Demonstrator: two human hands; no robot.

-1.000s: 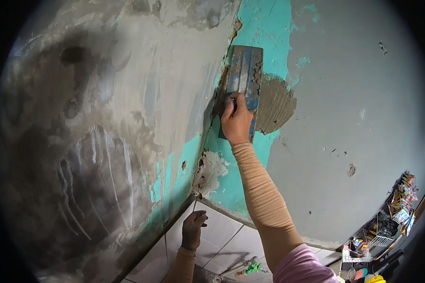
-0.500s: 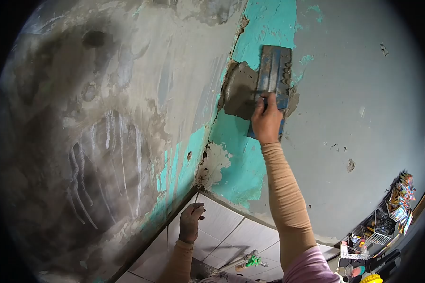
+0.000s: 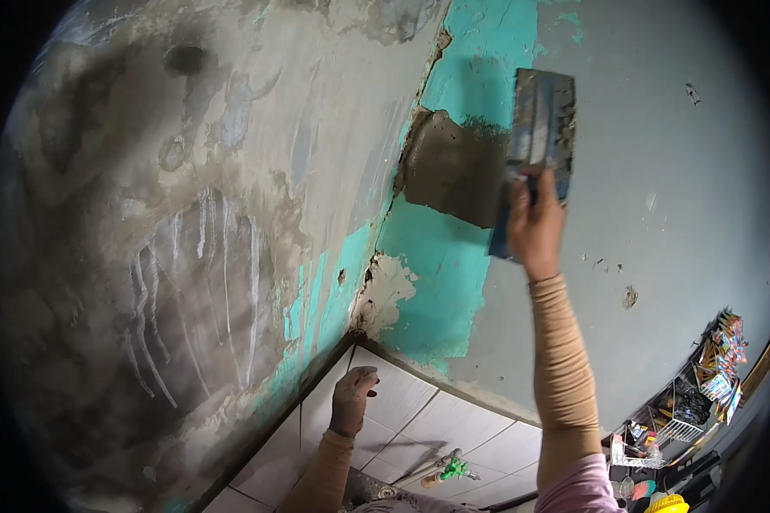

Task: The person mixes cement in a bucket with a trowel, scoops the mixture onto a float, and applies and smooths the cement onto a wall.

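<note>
My right hand [image 3: 537,224] is closed round the handle of a plastering trowel [image 3: 558,115], whose long, mortar-smeared blade stands nearly upright against the wall. To the trowel's left is a patch of wet, dark grey mortar [image 3: 453,167], spread over turquoise paint [image 3: 432,282] and reaching to the wall corner. The blade covers the patch's right edge. Lower down, my left hand [image 3: 351,402] hangs in front of the white tiles with its fingers loosely bent and apart. Nothing shows in it, and it appears clear of the wall.
A stained, rough plaster wall [image 3: 85,282] meets the grey painted wall [image 3: 667,171] at a cracked corner. Below are white tiles [image 3: 475,423] and a tap with a green handle [image 3: 455,468]. Wire baskets [image 3: 689,410] holding small goods hang at the lower right.
My right hand has moved the trowel to the right, uncovering more of the mortar patch. A thin mortar smear now shows above the patch. My left hand has barely shifted.
</note>
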